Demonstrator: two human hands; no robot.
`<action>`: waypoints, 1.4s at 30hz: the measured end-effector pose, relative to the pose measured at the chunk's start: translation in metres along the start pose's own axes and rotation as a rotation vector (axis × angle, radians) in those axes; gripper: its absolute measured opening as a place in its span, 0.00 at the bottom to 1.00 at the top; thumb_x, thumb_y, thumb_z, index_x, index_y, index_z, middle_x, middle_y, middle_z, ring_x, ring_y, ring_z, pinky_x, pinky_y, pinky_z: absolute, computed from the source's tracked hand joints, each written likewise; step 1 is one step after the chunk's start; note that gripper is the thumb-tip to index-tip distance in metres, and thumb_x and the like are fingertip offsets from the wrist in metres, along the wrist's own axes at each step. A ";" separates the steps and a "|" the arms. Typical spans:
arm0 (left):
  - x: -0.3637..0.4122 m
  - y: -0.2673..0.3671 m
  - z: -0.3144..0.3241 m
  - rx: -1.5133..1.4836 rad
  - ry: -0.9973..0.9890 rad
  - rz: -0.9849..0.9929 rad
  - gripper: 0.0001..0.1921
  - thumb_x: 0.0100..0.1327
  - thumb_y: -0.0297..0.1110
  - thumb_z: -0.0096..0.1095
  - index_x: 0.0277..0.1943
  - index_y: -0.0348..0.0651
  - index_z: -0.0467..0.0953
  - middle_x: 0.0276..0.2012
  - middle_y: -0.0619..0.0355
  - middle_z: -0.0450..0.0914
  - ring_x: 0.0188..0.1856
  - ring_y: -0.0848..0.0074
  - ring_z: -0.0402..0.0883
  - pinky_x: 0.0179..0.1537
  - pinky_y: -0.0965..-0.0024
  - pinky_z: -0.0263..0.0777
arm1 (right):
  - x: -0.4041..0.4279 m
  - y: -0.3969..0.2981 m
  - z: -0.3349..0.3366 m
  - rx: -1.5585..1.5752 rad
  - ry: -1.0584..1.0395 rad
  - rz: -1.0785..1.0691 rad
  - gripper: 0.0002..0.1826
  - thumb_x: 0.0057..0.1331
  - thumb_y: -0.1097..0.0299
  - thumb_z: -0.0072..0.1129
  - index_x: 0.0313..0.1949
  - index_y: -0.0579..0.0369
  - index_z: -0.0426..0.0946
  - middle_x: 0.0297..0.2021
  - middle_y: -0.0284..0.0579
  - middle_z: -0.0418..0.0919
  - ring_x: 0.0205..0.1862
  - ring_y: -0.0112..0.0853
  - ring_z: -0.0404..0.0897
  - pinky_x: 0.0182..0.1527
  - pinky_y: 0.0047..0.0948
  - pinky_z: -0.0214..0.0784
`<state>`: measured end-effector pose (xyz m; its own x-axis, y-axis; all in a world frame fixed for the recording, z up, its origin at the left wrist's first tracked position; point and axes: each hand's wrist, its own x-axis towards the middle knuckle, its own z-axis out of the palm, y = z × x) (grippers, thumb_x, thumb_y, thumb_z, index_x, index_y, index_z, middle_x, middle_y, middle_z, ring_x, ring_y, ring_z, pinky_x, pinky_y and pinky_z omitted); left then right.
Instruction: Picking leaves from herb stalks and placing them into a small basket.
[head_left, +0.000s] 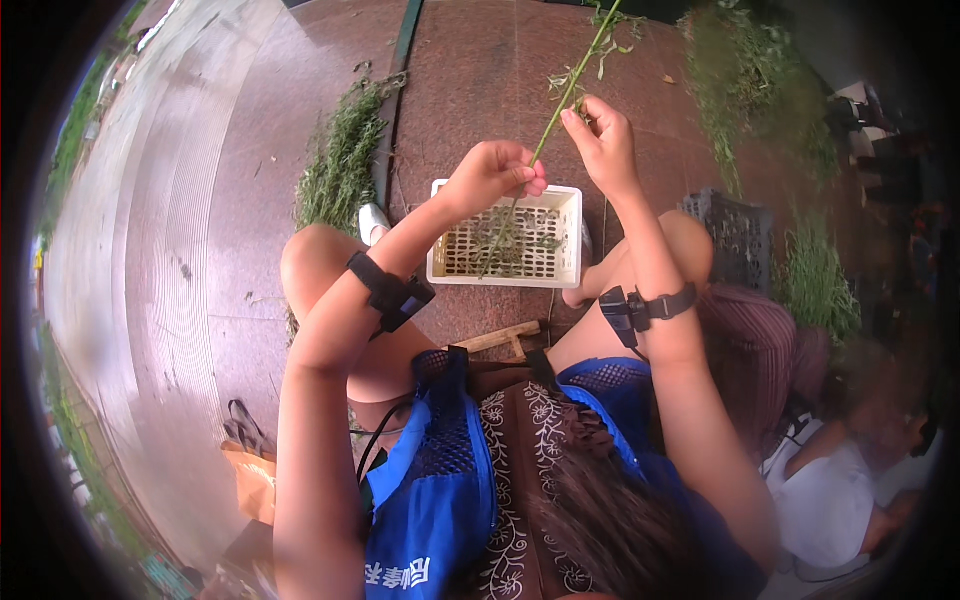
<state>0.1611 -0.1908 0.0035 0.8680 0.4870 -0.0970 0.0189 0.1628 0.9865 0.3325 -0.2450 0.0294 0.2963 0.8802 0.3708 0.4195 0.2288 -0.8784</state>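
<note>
A long green plant stalk (564, 102) runs slantwise from the top edge down over a white plastic basket (504, 282). My left hand (501, 174) grips the stalk's lower part between thumb and fingers, above the basket's far rim. Farther up, my right hand (604, 139) pinches leaves against the stalk with thumb and forefinger. Narrow leaves still hang from the stalk's upper part, while the stretch between my hands looks bare. Loose plucked leaves (506, 244) lie on the slotted bottom of the basket, which stands on the floor between my feet.
A heap of leafy stalks (345, 150) lies on the tiled floor to the left, with another heap (750, 82) at the far right. A dark plastic crate (727, 232) stands beside my right knee. People sit close on the right. An orange bag (251, 480) is at lower left.
</note>
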 end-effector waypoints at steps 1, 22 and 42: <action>0.000 -0.001 0.000 0.008 0.021 -0.002 0.06 0.62 0.24 0.47 0.38 0.33 0.72 0.31 0.57 0.77 0.34 0.81 0.77 0.37 0.79 0.72 | 0.000 0.001 0.000 0.003 -0.004 0.000 0.12 0.57 0.68 0.54 0.19 0.58 0.65 0.11 0.32 0.63 0.15 0.19 0.57 0.17 0.22 0.50; -0.005 0.000 0.000 0.048 -0.158 -0.088 0.07 0.64 0.26 0.44 0.38 0.35 0.71 0.32 0.59 0.77 0.36 0.81 0.76 0.41 0.77 0.71 | 0.008 0.004 -0.005 0.060 0.160 -0.217 0.10 0.61 0.69 0.48 0.41 0.59 0.70 0.35 0.46 0.75 0.33 0.31 0.75 0.30 0.28 0.67; 0.003 0.006 -0.019 -0.117 -0.043 0.056 0.08 0.64 0.31 0.45 0.38 0.38 0.71 0.32 0.60 0.76 0.38 0.79 0.76 0.46 0.74 0.71 | -0.012 -0.005 0.003 -0.494 -0.246 -0.324 0.06 0.54 0.66 0.52 0.25 0.55 0.74 0.22 0.45 0.74 0.28 0.41 0.74 0.31 0.37 0.66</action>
<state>0.1545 -0.1720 0.0066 0.8864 0.4617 -0.0335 -0.0865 0.2365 0.9678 0.3240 -0.2552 0.0281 -0.0928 0.8815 0.4630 0.8182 0.3324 -0.4690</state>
